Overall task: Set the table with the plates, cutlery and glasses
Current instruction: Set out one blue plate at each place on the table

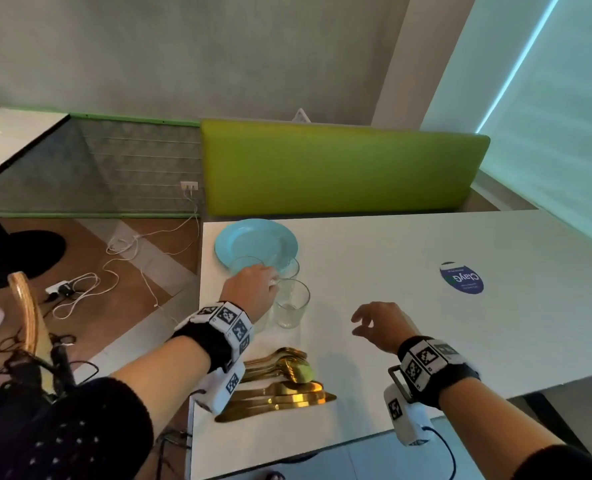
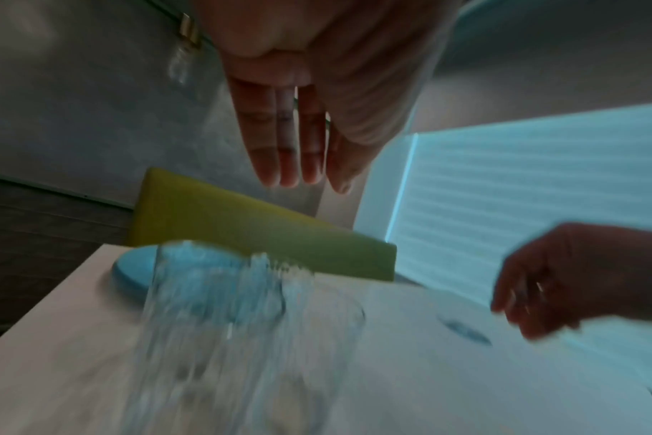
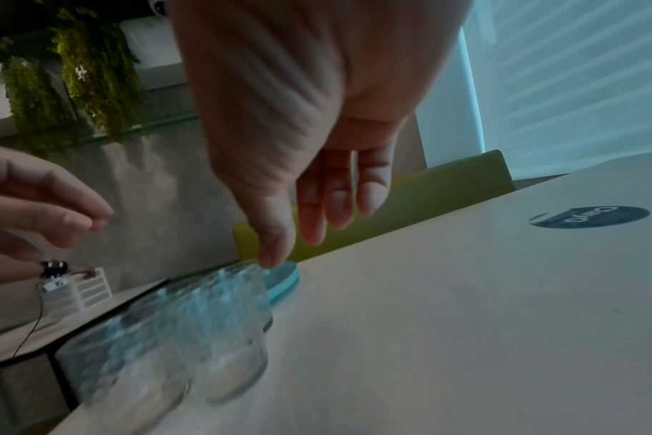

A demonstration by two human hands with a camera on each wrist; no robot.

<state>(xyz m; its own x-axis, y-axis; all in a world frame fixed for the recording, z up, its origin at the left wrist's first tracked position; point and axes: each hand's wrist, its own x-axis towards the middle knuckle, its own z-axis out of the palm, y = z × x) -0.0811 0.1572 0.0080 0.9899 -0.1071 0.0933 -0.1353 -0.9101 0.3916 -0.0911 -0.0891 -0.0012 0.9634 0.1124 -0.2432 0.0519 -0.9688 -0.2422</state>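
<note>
Now left hand [image 1: 253, 289] over glasses [image 1: 290, 303] beside blue plate [image 1: 253, 242], fingers relaxed, grasping nothing; right hand [image 1: 379, 323] hovers above counter [image 1: 408, 334], fingers loose, empty.

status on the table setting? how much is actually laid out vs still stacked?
Done: nothing laid out yet. The blue plates, the glasses and the gold cutlery sit bunched at the table's left end.
In hand: nothing gripped. The left hand hovers open-fingered over the glasses; the right hand hangs open above bare table.
Left: distribute plates, cutlery and glasses to each place.
</note>
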